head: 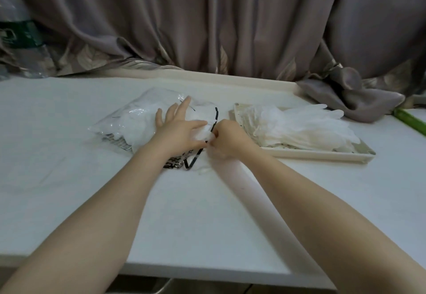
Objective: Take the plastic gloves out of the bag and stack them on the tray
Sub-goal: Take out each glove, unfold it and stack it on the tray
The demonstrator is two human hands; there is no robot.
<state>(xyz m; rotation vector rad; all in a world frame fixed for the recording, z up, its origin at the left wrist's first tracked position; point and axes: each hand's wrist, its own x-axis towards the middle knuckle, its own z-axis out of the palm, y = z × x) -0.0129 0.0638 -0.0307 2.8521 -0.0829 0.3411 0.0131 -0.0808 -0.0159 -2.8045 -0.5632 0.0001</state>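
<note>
A clear plastic bag [136, 118] with black print and a black-edged mouth lies on the white table, full of white plastic gloves. My left hand [177, 125] lies flat on the bag with its fingers spread, pressing it down. At the bag's mouth my right hand [227, 142] pinches a white glove [205, 133] that sticks out of the opening. To the right, a cream tray [322, 154] carries a stack of translucent white gloves [297, 127] whose fingers hang over its far edge.
The white table [207, 213] ends at a front edge near me. A grey curtain [230, 21] hangs behind, with a bunched fold [352, 95] lying on the table beyond the tray. A green strip [410, 120] lies at the far right.
</note>
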